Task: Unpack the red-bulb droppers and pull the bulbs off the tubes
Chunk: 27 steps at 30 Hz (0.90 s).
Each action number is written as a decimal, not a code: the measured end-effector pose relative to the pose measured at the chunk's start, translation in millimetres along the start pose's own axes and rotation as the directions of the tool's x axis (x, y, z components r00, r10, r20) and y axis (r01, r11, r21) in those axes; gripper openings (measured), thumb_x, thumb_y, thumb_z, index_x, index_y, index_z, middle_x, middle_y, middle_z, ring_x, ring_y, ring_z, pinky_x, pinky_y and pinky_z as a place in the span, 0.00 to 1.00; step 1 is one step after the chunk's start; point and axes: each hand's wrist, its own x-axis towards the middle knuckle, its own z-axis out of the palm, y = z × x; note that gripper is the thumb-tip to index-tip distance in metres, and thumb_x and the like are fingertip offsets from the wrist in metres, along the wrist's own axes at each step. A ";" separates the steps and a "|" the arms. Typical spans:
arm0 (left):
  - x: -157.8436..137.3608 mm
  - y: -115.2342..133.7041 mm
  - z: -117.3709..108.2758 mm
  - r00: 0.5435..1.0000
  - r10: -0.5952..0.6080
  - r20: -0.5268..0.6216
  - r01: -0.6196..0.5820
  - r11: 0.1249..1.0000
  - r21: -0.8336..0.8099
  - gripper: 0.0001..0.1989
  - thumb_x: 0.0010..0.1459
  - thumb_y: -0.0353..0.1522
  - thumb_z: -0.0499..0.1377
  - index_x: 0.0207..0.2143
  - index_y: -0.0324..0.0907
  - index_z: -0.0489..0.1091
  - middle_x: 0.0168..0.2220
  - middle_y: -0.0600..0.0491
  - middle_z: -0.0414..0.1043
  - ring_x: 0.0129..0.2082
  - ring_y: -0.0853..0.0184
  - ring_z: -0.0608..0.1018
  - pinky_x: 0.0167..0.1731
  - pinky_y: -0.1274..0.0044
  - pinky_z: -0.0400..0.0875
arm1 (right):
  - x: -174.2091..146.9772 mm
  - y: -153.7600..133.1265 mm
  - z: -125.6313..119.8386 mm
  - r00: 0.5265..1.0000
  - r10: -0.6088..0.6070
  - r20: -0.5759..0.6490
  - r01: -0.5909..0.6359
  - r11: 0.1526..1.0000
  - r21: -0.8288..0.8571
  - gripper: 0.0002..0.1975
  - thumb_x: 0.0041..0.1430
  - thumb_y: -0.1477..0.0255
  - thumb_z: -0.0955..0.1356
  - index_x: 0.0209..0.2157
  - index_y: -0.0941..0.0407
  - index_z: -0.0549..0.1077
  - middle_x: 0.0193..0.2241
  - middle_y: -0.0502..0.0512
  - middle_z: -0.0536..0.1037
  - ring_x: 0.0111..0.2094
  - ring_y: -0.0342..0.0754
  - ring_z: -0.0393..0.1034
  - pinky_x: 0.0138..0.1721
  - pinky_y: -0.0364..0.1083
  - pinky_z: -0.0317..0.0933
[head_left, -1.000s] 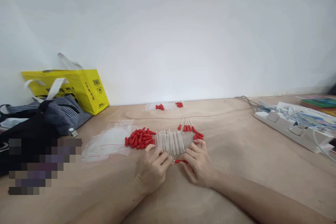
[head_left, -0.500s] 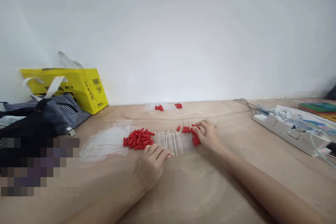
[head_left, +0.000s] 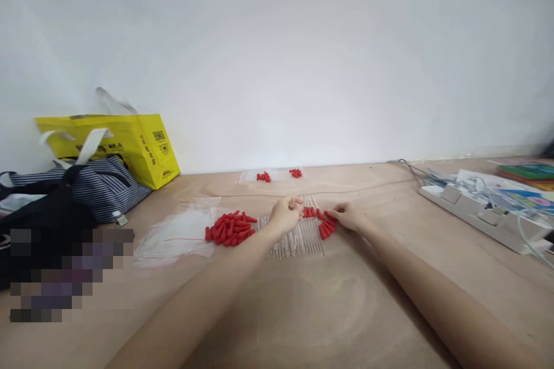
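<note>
My left hand (head_left: 286,213) reaches over a row of thin clear tubes (head_left: 298,239), its fingers closed in a pinch. What lies between those fingertips is hidden. A few more tubes (head_left: 308,199) stand out behind it, with small red rubber bulbs (head_left: 309,212) at their near ends. My right hand (head_left: 350,217) has its thumb and fingers closed on a red rubber bulb (head_left: 330,215) at the top of a small fanned group of bulbs (head_left: 325,229). To the left of the tubes lies a larger heap of red rubber bulbs (head_left: 229,228).
Clear plastic bags (head_left: 173,236) are spread left of the heap. Another clear bag (head_left: 277,176) with red bulbs lies by the wall. A yellow bag (head_left: 162,153) and striped bag (head_left: 108,184) stand at left. A white power strip (head_left: 476,216) with cables is at right.
My left hand has moved up and right, from the near edge of the tubes to their far side. My right hand has shifted slightly right and down along the red bulbs.
</note>
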 end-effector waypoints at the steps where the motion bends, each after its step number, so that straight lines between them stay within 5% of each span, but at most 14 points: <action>1: 4.6 -2.7 5.5 1.000 -0.012 -0.009 0.013 1.000 0.029 0.09 0.51 0.24 0.52 0.35 0.38 0.68 0.31 0.50 0.74 0.29 0.71 0.75 0.29 0.80 0.69 | 0.2 0.8 0.0 1.000 0.003 -0.001 -0.003 1.000 -0.001 0.14 0.47 0.61 0.64 0.20 0.57 0.71 0.16 0.49 0.70 0.22 0.43 0.64 0.24 0.41 0.53; 14: 24.4 -18.1 22.1 0.998 0.026 -0.048 -0.008 0.941 0.338 0.07 0.46 0.29 0.57 0.29 0.38 0.72 0.28 0.49 0.74 0.30 0.66 0.75 0.32 0.78 0.65 | -0.7 -0.7 4.5 0.999 0.012 -0.047 -0.015 0.998 -0.064 0.15 0.49 0.59 0.63 0.22 0.56 0.71 0.21 0.50 0.73 0.28 0.46 0.67 0.31 0.43 0.54; 20: 23.6 -26.0 19.8 0.985 0.170 -0.020 -0.145 0.892 0.428 0.05 0.46 0.29 0.57 0.27 0.39 0.72 0.27 0.50 0.73 0.30 0.66 0.74 0.33 0.76 0.65 | 3.7 -17.0 6.5 1.000 0.004 -0.031 -0.006 0.997 -0.074 0.13 0.47 0.61 0.65 0.27 0.56 0.73 0.27 0.53 0.75 0.34 0.47 0.68 0.33 0.43 0.55; 27: -4.6 -24.7 4.7 0.893 0.451 -0.010 -0.402 0.806 0.433 0.06 0.51 0.27 0.53 0.30 0.39 0.70 0.33 0.50 0.70 0.38 0.65 0.70 0.41 0.72 0.63 | 27.4 -40.6 12.7 0.994 0.071 0.086 -0.064 0.995 -0.077 0.12 0.40 0.66 0.69 0.14 0.59 0.71 0.12 0.54 0.70 0.20 0.45 0.67 0.22 0.41 0.56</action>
